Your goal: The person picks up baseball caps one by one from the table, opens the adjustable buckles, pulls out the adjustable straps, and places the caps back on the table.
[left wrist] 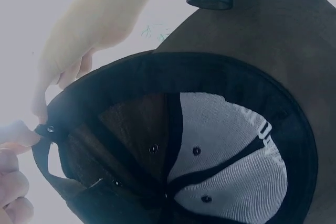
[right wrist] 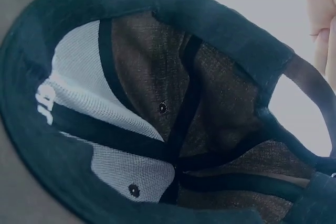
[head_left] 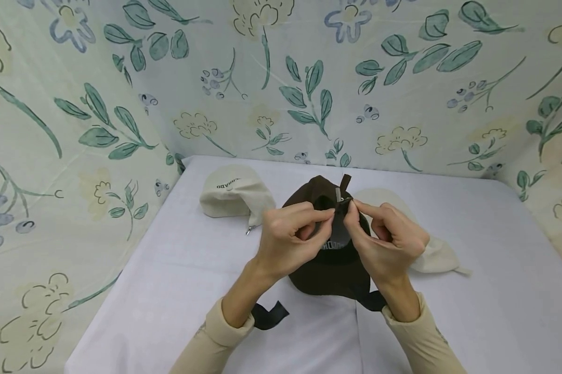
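Observation:
A dark brown cap (head_left: 329,278) stands with its opening toward me and its brim at the bottom. Its dark sweatband (left wrist: 199,72) and pale front lining (right wrist: 79,56) show inside. With thumb and index finger, my left hand (head_left: 292,236) pinches the cap's back strap (right wrist: 315,85) near its end. Close beside it, my right hand (head_left: 390,241) pinches the strap from the other side, fingertips almost meeting the left ones. A small silver buckle (head_left: 338,195) and a brown strap tail (head_left: 345,183) stick up just above the fingertips.
A cream cap (head_left: 229,195) with dark lettering lies at the back left, its metal buckle (head_left: 249,229) hanging out. Another cream cap (head_left: 437,257) lies behind my right hand. White cloth (head_left: 178,291) covers the table, and a floral curtain (head_left: 262,104) hangs behind.

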`<state>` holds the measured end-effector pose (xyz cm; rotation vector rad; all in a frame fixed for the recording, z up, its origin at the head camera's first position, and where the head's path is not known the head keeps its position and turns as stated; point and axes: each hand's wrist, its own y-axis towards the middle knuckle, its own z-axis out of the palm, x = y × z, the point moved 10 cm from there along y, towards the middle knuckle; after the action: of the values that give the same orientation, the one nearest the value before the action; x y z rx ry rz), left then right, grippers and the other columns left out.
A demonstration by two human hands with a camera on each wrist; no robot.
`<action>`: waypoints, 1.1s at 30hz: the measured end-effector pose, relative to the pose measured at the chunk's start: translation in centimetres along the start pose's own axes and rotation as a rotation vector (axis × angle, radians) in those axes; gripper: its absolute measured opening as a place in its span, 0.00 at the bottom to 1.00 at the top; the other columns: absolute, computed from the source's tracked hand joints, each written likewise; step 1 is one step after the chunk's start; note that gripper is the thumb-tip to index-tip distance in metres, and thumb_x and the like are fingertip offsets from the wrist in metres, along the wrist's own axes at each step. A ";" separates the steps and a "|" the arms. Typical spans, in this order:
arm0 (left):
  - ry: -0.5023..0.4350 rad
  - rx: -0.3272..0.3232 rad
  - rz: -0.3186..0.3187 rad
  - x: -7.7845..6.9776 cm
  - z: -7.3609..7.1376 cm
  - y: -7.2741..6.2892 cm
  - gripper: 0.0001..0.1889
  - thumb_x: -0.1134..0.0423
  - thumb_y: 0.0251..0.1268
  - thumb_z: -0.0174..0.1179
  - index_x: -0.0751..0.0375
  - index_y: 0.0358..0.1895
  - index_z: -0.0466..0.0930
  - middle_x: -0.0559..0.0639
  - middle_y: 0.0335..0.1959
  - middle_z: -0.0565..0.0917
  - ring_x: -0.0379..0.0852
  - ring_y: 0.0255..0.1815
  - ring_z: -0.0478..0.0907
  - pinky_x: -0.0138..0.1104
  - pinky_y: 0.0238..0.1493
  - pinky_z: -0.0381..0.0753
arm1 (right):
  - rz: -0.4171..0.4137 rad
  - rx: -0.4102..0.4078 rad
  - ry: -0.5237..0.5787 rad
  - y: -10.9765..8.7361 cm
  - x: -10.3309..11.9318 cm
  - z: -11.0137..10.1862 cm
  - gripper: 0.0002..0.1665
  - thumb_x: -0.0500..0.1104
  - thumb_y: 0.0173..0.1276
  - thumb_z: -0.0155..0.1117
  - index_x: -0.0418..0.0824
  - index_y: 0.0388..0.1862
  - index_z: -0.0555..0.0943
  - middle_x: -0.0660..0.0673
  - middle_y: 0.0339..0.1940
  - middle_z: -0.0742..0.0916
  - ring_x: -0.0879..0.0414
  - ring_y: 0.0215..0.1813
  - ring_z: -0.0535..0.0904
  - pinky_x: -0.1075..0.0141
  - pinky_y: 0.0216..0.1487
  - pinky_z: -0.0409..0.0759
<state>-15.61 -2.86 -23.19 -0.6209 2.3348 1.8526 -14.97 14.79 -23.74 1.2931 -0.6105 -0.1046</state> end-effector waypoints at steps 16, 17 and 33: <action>-0.066 -0.055 -0.069 1.0 -1.9 0.5 0.07 0.81 0.53 0.69 0.71 0.35 0.91 0.47 0.11 0.66 0.36 0.15 0.60 0.26 0.19 0.59 | -0.035 0.262 0.060 -0.1 -0.4 2.3 0.15 0.42 0.66 0.74 0.28 0.31 0.90 0.50 0.10 0.61 0.63 0.18 0.50 0.75 0.25 0.46; -0.066 -0.053 -0.069 1.0 -1.8 0.5 0.07 0.81 0.53 0.69 0.71 0.35 0.91 0.47 0.11 0.66 0.36 0.15 0.60 0.26 0.19 0.59 | -0.032 0.266 0.056 -0.2 -0.4 2.3 0.17 0.44 0.67 0.74 0.28 0.31 0.90 0.51 0.10 0.61 0.63 0.19 0.50 0.75 0.25 0.46; -0.078 -0.066 -0.058 1.0 -1.9 0.5 0.07 0.82 0.52 0.69 0.71 0.34 0.91 0.48 0.11 0.65 0.37 0.15 0.60 0.28 0.18 0.59 | -0.025 0.260 0.040 -0.5 -0.6 2.4 0.19 0.46 0.70 0.73 0.28 0.32 0.91 0.51 0.10 0.61 0.63 0.18 0.50 0.74 0.25 0.46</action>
<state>-16.36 -4.84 -22.56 -0.6049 2.1927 1.8993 -16.46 12.81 -24.10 1.5507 -0.5868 -0.0199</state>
